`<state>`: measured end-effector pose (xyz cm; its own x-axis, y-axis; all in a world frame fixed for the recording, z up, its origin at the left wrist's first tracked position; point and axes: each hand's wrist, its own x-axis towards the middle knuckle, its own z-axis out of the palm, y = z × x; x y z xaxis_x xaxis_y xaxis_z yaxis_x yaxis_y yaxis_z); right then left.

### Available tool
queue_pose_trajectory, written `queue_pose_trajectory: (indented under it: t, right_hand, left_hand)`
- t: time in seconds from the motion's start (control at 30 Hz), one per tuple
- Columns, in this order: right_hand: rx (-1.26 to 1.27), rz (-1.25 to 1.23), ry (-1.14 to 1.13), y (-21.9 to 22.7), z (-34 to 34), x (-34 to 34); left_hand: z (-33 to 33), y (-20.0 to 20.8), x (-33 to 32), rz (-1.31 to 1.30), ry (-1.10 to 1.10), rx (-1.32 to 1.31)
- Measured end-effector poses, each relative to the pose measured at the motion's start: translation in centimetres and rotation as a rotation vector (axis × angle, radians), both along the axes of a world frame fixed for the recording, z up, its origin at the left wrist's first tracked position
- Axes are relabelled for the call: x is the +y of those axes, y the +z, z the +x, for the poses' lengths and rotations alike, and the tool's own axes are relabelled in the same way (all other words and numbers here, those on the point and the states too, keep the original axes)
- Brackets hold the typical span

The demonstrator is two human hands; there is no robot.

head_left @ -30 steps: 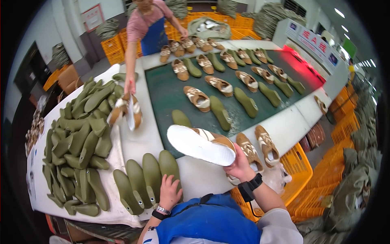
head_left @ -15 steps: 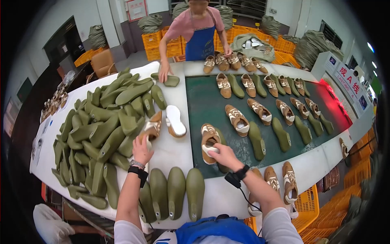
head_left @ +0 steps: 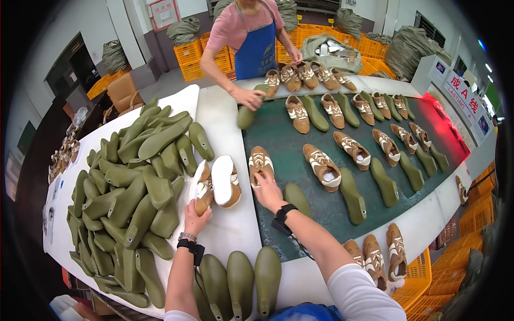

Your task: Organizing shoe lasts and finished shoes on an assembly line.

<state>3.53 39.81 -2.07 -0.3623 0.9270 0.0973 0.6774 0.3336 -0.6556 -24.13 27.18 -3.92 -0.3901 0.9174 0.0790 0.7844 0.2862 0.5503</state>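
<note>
1. The white table (head_left: pixel 214 117) spreads out at nine o'clock, beside the dark green belt (head_left: pixel 278 142) at three o'clock.
2. At twelve o'clock, across the table, a co-worker (head_left: pixel 257 51) in a blue apron grasps an olive last (head_left: pixel 246 118).
3. A heap of olive lasts (head_left: pixel 128 198) covers much of the table at nine o'clock.
4. At six o'clock, a row of lasts (head_left: pixel 240 281) sits side by side, close to the person.
5. Brown-and-white shoes (head_left: pixel 322 165) and more lasts line the belt, toward two and three o'clock.
6. The left shoe (head_left: pixel 203 181) is over the table at eight o'clock; a sole-up shoe (head_left: pixel 221 179) is close beside it at three o'clock.
7. The right shoe (head_left: pixel 261 159) is on the belt's near-left edge, toe toward twelve o'clock.
8. The left hand (head_left: pixel 196 218) grasps the left shoe by its near end.
9. The right hand (head_left: pixel 268 191) has its fingers at the right shoe's opening; I cannot tell whether they clench it.
</note>
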Motion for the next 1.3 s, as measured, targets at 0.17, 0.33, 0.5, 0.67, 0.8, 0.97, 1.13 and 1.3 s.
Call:
queue_pose_trajectory:
  t: [0.17,0.33,0.5,0.67,0.8,0.97,1.13,1.3]
  right_hand:
    - [0.678,-0.772,-0.189,-1.4,-7.6,0.5]
    - [1.017,-0.919,-0.111,-1.8,-3.5,-2.4]
    - [1.064,-0.832,-0.018,5.2,9.3,-10.5]
    - [0.844,-0.421,-0.013,11.0,21.3,-21.8]
    - [0.342,-0.143,-0.108,12.1,25.2,-30.2]
    - [-0.043,-0.188,0.173,8.3,26.0,-35.4]
    - [-0.079,-0.164,0.178,7.0,25.6,-38.3]
    - [-0.151,-0.291,0.152,7.7,27.9,-38.9]
  left_hand:
    - [1.7,1.3,2.0,-0.056,0.126,-0.351]
    - [7.3,3.9,-1.5,-0.042,-0.014,0.379]
    - [11.1,10.6,-6.0,-0.174,-0.011,-1.124]
    - [19.7,13.2,-15.7,-0.155,-0.235,-1.822]
    - [26.2,12.6,-20.2,-0.466,-0.291,-1.946]
    - [27.8,10.2,-21.7,-0.883,-0.181,-1.380]
    - [28.8,9.1,-21.7,-0.975,-0.499,-1.100]
    - [29.9,8.7,-22.5,-0.969,-0.542,-1.113]
